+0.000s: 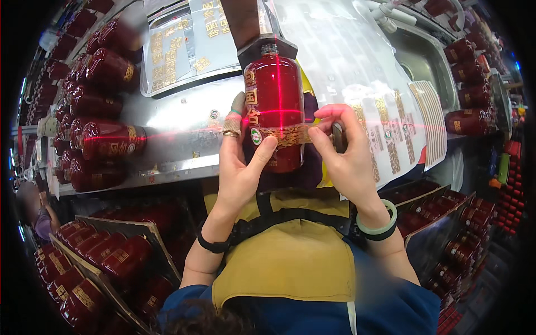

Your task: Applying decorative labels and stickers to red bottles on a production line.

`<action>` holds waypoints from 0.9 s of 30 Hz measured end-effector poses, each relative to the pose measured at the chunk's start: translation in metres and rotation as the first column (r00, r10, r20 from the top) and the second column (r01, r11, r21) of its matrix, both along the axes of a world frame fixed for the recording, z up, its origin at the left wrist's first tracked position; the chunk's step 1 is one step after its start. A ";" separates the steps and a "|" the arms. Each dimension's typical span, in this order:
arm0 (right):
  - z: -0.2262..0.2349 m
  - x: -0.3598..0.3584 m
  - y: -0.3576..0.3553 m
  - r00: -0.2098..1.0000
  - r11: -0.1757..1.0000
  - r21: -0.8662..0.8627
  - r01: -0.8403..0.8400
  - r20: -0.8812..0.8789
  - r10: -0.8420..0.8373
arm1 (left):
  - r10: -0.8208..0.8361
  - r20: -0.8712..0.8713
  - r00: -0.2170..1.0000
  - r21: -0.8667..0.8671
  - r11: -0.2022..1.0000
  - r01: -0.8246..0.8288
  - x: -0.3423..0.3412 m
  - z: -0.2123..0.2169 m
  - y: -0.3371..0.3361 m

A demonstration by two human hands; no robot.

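- The red bottle [286,97] is resting at the middle of the desk [184,131], its neck pointing away from the person.
- The left hand [239,159] is clamping the bottle's left side, its fingers lying along the glass and its thumb pressing on a gold patterned label strip [289,135].
- The strip is running across the lower part of the bottle, beside a green-and-white round sticker [256,136].
- The right hand [350,162] is touching the strip's right end with its thumb; whether its fingers are closing behind the strip, I cannot tell.
- A dark rounded object [338,137] is sitting within that hand.
- Red light lines are crossing on the bottle.
- More red bottles [106,100] are lying stacked on the left.
- Translucent sheets [346,67] bearing gold labels are covering the desk's right part, near a metal sink [441,84].
- A tray [146,72] of gold stickers is lying beyond, to the left.
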State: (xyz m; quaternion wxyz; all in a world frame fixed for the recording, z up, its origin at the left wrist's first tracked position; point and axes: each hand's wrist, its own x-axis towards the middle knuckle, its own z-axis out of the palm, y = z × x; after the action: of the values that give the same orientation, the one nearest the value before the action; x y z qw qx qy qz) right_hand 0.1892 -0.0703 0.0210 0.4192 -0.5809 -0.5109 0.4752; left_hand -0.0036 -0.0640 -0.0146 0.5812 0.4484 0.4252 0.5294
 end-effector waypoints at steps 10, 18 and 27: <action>-0.019 -0.002 0.008 0.993 0.999 0.000 0.034 -0.113 -0.034 | -0.073 0.004 0.997 -0.062 0.995 0.073 -0.006 0.005 0.002; -0.023 0.004 0.008 0.955 0.986 -0.164 -0.034 -0.297 -0.016 | -0.164 0.055 0.985 -0.078 0.983 0.168 -0.017 -0.004 0.010; -0.022 0.014 0.007 0.996 0.995 -0.045 0.085 -0.019 -0.086 | -0.160 0.059 0.985 -0.096 0.982 0.165 -0.017 -0.002 0.009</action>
State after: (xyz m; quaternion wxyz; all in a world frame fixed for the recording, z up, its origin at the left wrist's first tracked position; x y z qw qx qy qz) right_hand 0.2031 -0.0636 -0.0014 0.4314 -0.6064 -0.4706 0.4740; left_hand -0.0206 -0.0555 -0.0166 0.6548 0.4383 0.3984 0.4695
